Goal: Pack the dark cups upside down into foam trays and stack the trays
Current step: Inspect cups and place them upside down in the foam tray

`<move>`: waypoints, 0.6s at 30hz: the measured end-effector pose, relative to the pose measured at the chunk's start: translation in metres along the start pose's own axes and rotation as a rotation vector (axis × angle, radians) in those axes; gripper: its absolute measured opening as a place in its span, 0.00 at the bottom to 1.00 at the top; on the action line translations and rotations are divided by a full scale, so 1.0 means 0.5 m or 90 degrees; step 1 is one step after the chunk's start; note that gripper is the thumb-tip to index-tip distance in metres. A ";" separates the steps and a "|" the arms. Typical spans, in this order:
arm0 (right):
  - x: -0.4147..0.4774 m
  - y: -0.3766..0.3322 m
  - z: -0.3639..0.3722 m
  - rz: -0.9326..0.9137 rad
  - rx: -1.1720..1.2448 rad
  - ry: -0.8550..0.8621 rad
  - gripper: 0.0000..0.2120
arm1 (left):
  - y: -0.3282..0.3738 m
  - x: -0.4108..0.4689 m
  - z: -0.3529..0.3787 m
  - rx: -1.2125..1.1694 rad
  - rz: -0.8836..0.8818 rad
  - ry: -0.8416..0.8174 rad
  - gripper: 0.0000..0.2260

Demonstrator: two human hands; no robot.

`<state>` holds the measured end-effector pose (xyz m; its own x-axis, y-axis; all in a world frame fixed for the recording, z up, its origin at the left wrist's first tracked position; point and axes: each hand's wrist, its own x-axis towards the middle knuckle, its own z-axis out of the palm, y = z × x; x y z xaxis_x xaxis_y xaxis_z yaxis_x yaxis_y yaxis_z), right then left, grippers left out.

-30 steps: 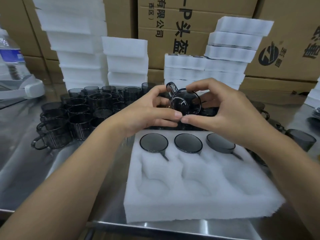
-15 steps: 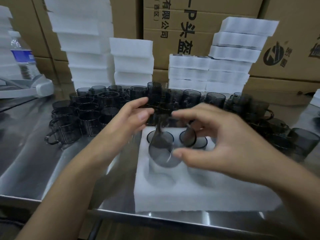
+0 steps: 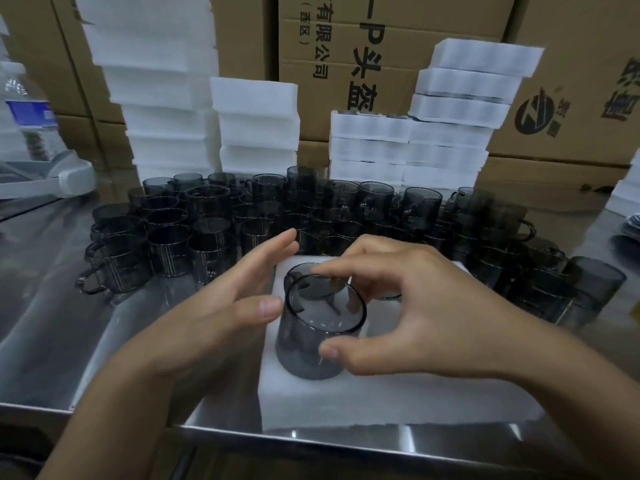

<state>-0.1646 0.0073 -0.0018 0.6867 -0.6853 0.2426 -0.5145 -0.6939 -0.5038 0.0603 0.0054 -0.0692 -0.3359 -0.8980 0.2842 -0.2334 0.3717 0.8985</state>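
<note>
Readable stuff first: the cardboard boxes (image 3: 242,29) at the back have "有限公司", "(西区)" and a big "P头盔" printed sideways, and the right-hand one has a round dark logo (image 3: 535,116) with characters cut off by the frame edge. There's a blue label on the water bottle (image 3: 27,112) far left, way too blurry to read. The foam tray (image 3: 381,403) on the steel table (image 3: 52,341) is mostly covered by the hands, so I can't really see the cups already in it, just a sliver past the right hand (image 3: 433,306). That hand pinches the dark cup (image 3: 298,348), thumb on the near wall, forefinger on the far rim, over the tray's front left. Can't tell if it's fully seated. The left hand (image 3: 221,306) is flat, fingers straight, thumb just beside the cup. Loose cups (image 3: 207,237) and foam stacks (image 3: 256,126) sit behind.
</note>
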 end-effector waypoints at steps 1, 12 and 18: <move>0.002 -0.001 -0.001 -0.001 -0.005 -0.009 0.25 | 0.002 -0.001 0.001 0.009 -0.004 -0.003 0.37; 0.045 0.008 -0.020 0.039 -0.021 -0.118 0.26 | 0.007 -0.010 0.002 -0.022 -0.009 -0.072 0.46; 0.067 0.056 -0.002 0.138 -0.063 -0.125 0.48 | 0.011 -0.012 0.003 -0.028 -0.020 -0.068 0.51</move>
<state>-0.1563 -0.0352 -0.0070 0.6369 -0.7703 -0.0306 -0.7003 -0.5616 -0.4406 0.0595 0.0132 -0.0666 -0.4244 -0.8780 0.2214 -0.2053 0.3315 0.9208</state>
